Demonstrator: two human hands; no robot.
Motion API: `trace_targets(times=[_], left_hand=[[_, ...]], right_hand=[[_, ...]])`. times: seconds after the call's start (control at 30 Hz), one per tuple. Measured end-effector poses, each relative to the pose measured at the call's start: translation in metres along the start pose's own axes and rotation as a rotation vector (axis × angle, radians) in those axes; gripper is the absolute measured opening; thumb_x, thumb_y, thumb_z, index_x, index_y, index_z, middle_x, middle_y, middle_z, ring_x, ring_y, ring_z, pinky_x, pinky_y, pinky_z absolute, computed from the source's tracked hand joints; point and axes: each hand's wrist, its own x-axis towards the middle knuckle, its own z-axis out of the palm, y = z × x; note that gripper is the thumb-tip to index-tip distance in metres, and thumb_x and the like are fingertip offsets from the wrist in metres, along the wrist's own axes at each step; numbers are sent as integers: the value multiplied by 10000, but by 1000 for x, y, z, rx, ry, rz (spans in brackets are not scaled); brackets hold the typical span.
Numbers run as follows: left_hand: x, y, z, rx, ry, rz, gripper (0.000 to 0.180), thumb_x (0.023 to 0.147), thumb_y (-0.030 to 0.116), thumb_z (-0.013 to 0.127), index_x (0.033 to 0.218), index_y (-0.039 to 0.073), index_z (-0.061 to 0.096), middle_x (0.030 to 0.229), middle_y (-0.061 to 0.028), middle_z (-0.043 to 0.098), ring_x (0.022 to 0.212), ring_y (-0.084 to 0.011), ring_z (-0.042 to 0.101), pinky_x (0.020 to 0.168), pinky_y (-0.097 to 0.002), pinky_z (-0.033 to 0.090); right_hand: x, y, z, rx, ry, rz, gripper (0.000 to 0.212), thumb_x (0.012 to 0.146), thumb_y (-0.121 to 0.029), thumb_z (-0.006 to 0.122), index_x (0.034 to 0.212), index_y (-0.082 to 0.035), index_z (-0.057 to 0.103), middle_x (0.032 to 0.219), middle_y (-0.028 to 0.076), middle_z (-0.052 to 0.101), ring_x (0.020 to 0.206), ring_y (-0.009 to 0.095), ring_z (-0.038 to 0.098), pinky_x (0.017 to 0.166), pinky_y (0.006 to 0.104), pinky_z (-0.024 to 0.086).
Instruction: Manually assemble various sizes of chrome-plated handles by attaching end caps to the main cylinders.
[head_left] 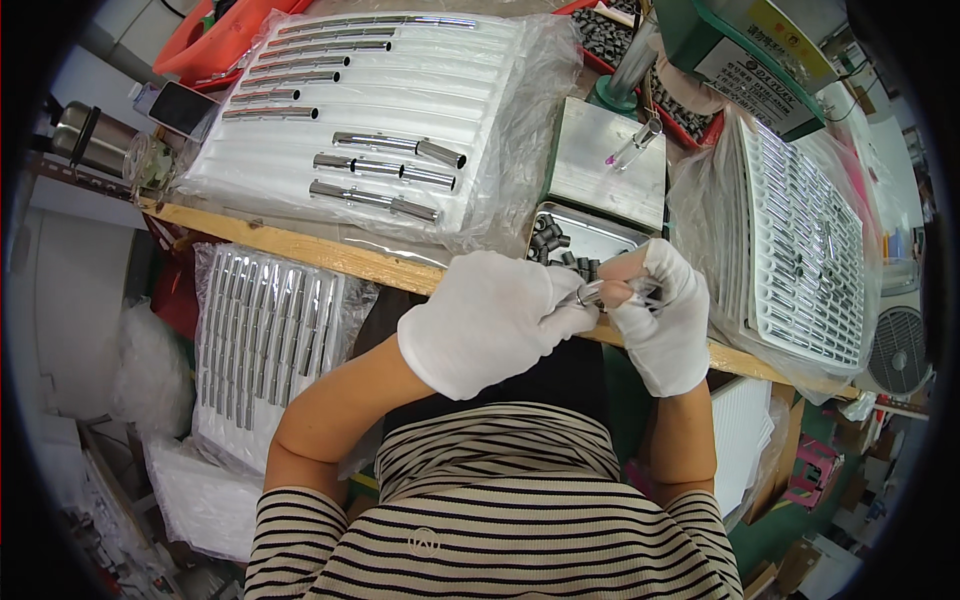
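My left hand (500,315), in a white glove, is closed on one end of a short shiny metal tube (588,294). The gloved right hand (663,325) pinches the other side of it, with bare thumb and fingertip showing. Both hands meet just in front of the table's wooden edge. Right behind them is a shallow metal tray (600,222) with small dark grey cylindrical pieces (549,240) in it. My fingers hide part of the tube.
A white ribbed tray (400,100) with chrome tubes lies at back left. Behind the small tray stands a metal-topped press (608,160) with a green box (745,65) above. Another tube-filled tray (805,240) sits on the right. More tubes (262,335) lie below the wooden edge (300,247).
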Motion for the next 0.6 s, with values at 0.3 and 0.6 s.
trace_targets(times=[0.3,0.6], left_hand=[[43,-122,-69,293,352,-25,207,870,140,623,1045,50,687,871,-135,651,816,-326,636,772,-416,513],[58,-116,-71,647,146,19,243,790,52,655,1034,62,659,973,-139,614,857,-331,635,771,-406,514]], right_hand=[[12,33,-5,-879,-24,-92,169,885,-117,606,1024,-41,546,813,175,642,732,358,640,633,432,505],[19,36,-4,-1001,-82,21,119,876,-107,601,974,-53,559,835,196,651,752,387,641,659,454,506]])
